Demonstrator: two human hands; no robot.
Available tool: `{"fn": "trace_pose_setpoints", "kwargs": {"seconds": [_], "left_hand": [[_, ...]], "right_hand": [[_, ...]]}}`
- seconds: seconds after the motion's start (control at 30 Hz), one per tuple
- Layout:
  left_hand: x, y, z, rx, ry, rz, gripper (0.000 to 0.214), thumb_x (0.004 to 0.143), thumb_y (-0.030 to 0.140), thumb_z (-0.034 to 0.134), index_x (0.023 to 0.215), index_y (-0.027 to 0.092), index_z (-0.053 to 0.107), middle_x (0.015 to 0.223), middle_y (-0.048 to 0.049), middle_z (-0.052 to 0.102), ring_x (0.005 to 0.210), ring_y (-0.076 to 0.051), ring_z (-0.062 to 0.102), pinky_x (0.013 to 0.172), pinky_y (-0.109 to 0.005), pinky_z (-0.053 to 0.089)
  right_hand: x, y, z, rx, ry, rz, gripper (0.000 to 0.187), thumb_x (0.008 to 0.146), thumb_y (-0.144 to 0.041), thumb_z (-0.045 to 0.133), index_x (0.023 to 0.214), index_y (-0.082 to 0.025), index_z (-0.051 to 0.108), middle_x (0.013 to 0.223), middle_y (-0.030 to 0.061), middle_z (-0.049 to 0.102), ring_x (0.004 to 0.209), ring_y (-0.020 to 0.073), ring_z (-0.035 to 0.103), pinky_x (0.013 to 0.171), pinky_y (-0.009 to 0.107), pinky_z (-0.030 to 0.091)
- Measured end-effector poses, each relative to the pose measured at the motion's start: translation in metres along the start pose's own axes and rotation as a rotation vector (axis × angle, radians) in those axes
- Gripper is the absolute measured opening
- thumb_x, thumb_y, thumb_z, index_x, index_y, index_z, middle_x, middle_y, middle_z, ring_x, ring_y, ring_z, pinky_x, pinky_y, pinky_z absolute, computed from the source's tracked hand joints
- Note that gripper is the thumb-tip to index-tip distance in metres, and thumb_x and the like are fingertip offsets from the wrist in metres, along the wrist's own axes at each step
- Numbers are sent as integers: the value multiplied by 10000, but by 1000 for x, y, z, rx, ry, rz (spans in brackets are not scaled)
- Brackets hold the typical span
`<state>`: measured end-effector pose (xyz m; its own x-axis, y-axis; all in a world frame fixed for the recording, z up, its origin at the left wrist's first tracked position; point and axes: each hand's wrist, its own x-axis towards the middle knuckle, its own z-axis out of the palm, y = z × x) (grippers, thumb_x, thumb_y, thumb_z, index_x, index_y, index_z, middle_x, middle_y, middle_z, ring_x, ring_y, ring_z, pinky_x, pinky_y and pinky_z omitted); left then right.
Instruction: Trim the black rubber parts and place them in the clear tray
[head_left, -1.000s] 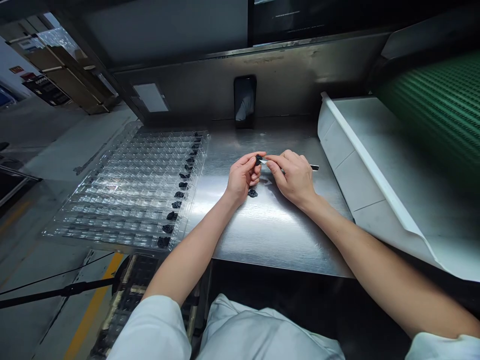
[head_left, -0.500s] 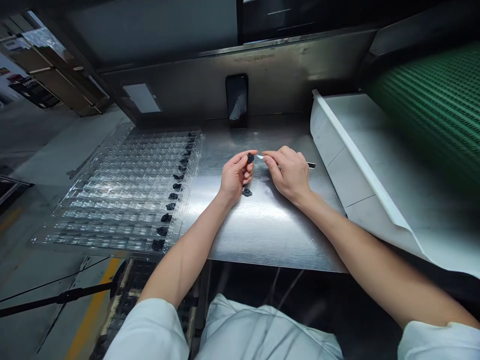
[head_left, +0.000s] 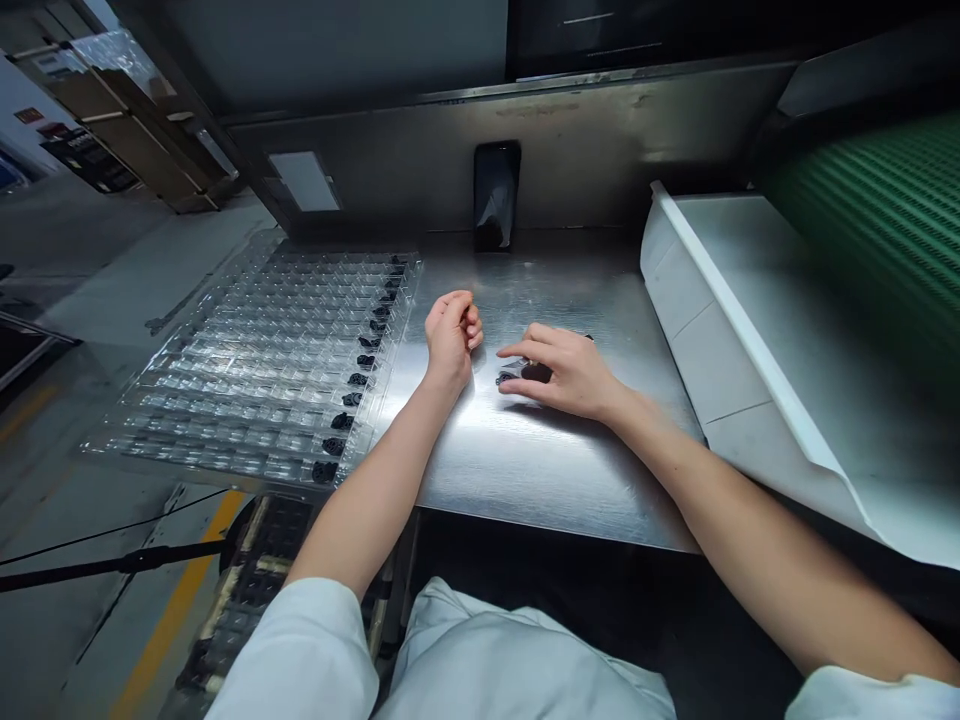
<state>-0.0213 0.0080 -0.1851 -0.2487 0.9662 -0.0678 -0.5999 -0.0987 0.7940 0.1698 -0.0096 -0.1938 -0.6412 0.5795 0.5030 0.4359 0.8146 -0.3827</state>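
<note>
My left hand (head_left: 453, 335) is closed above the metal tabletop, right of the clear tray (head_left: 225, 355); whatever its fingers hold is hidden. My right hand (head_left: 570, 368) is low over the table, thumb and forefinger apart around a small black round part (head_left: 505, 379). I cannot tell whether they grip this part. A thin knife-like tool lies through the right hand, mostly hidden, its dark end (head_left: 589, 337) showing behind the knuckles. Several similar black parts (head_left: 342, 421) sit in a column along the tray's right side.
A phone (head_left: 496, 197) leans upright against the metal back wall. On the right stands a white bin or chute (head_left: 720, 300) beneath a green ribbed belt (head_left: 885, 220). The table's front edge (head_left: 555, 528) runs close to my body.
My hands have moved apart. The left went slightly left, its black part no longer visible. The right came down to the black part on the table. The view has shifted slightly.
</note>
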Motion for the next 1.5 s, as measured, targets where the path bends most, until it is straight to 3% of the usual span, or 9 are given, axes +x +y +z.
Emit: {"fn": "trace_pose_setpoints", "kwargs": {"seconds": [0.13, 0.23, 0.33, 0.53, 0.77, 0.97, 1.1, 1.37, 1.5], "left_hand": [[1, -2, -1, 4, 11, -2, 166, 868, 201, 672, 870, 208, 506, 615, 75, 477, 450, -47, 377, 420, -171, 213], [-1, -2, 0, 34, 3, -16, 137, 868, 211, 661, 900, 207, 528, 642, 64, 507, 474, -58, 419, 434, -175, 246], [-4, -1, 3, 97, -43, -44, 74, 867, 189, 604, 937, 186, 580, 668, 44, 543, 507, -68, 469, 458, -176, 322], [-19, -4, 12, 213, -233, -160, 129, 847, 175, 615, 958, 138, 669, 746, 9, 579, 531, -77, 502, 455, -196, 378], [-36, -13, 20, 150, -476, -316, 314, 902, 438, 719, 851, 160, 584, 699, 12, 517, 485, -71, 418, 404, -178, 240], [-36, -11, 19, 185, -435, -307, 228, 920, 361, 677, 1023, 159, 662, 682, 24, 500, 469, -62, 381, 410, -165, 189], [-38, -8, 21, 212, -389, -308, 201, 906, 339, 685, 1020, 174, 666, 651, 35, 484, 480, -76, 404, 419, -164, 216], [-34, -10, 20, 142, -316, -267, 163, 901, 281, 703, 994, 157, 653, 681, 32, 503, 512, -71, 424, 439, -166, 282], [-32, -5, 20, 51, -278, -249, 174, 939, 310, 721, 1008, 161, 662, 755, 16, 533, 536, -54, 424, 462, -165, 291]], "right_hand": [[-3, 1, 2, 7, -167, 43, 236, 953, -405, 768, 1123, -242, 755, 1008, 22, 652, 804, 153, 598, 661, 285, 355], [-4, 3, 4, 8, -176, 85, 175, 947, -361, 764, 1071, -238, 744, 1009, 13, 672, 815, 150, 619, 651, 284, 358], [-2, 5, 3, 0, -52, 84, 169, 969, -390, 730, 1021, -229, 730, 940, 13, 673, 772, 149, 612, 641, 289, 368], [5, 0, -8, -4, 434, 221, 346, 982, -547, 690, 937, -204, 708, 828, 44, 643, 723, 177, 587, 655, 314, 432], [6, -6, -3, 17, 480, 264, 365, 985, -564, 668, 902, -210, 692, 848, 54, 664, 736, 190, 616, 638, 316, 459], [6, -4, 0, 49, 472, 300, 395, 970, -596, 669, 869, -214, 683, 836, 45, 670, 695, 177, 596, 621, 310, 460], [5, -1, 0, 48, 443, 337, 455, 950, -650, 666, 827, -212, 667, 819, 47, 670, 665, 175, 578, 627, 315, 448], [4, -1, 1, -16, 386, 301, 386, 991, -598, 640, 989, -220, 717, 838, 25, 657, 713, 171, 604, 671, 309, 443], [3, -1, -2, -63, 363, 293, 438, 1094, -577, 458, 1097, -210, 697, 982, 64, 644, 831, 191, 628, 724, 319, 460]]}}
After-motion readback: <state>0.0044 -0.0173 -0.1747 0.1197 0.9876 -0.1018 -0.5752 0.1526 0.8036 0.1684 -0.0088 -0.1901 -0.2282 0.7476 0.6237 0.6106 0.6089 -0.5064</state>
